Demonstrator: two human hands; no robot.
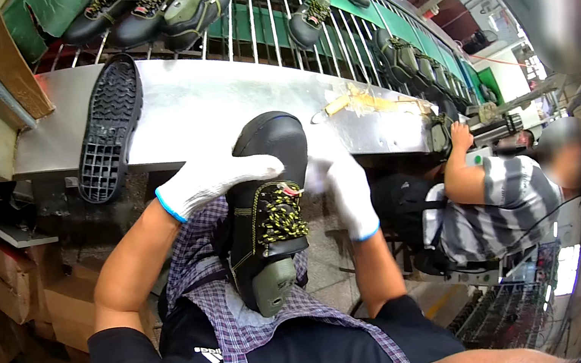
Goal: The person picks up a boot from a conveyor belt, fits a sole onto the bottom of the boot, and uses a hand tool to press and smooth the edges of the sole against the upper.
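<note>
A black work shoe (271,146) with black-and-yellow laces is held up before my chest, toe pointing away. A grey-green block, apparently a shoe last (275,285), sticks out of its ankle opening. My left hand (218,182), in a white glove with a blue cuff, grips the shoe by its upper near the toe, thumb across the top. Close beside the toe on the right is my right hand (345,184), gloved alike; its fingers are smeared by motion, so touch cannot be made out. A black shoe sole (111,127) lies tread up on the metal ledge (199,93), overhanging its near edge.
Beyond the ledge, a barred rack (257,25) with green strips carries several similar shoes (182,15). Yellowish scraps (362,102) lie on the ledge's right part. Cardboard boxes (69,303) are stacked at left. A seated person (502,204) in a striped shirt works at right.
</note>
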